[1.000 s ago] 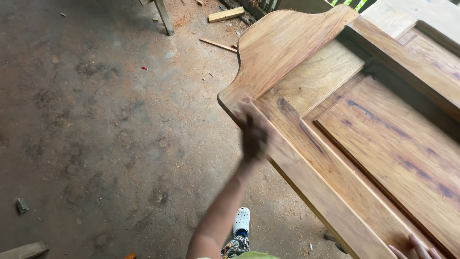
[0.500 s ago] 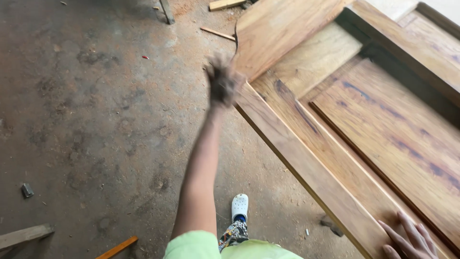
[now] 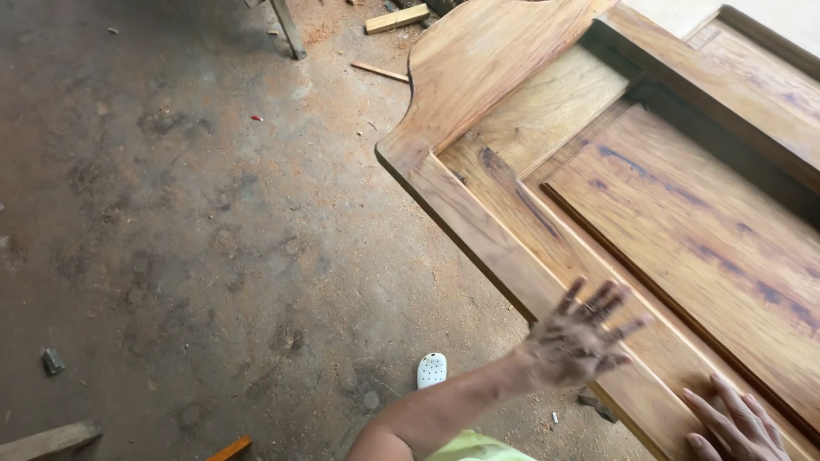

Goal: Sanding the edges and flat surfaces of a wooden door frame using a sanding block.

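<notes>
From the head camera we look down on a large wooden door panel [image 3: 615, 196] lying flat and slanting across the right side of the view, its curved top rail towards the upper middle and its long side rail running down to the lower right; our left hand [image 3: 574, 337], dark with dust and blurred, is over that near side rail with its fingers [image 3: 612, 299] spread wide and gripping nothing, though we cannot tell whether the palm touches the wood; our right hand [image 3: 736, 424] lies flat on the rail at the lower right corner, fingers stretched out and pressed to the surface, holding nothing; below the left forearm a white shoe [image 3: 432, 370] stands on the dusty concrete floor [image 3: 188, 222], close to the panel's edge; wood offcuts [image 3: 396, 19] lie on the floor near the top of the view, well apart from both hands; another offcut [image 3: 47, 440] lies at the lower left.
</notes>
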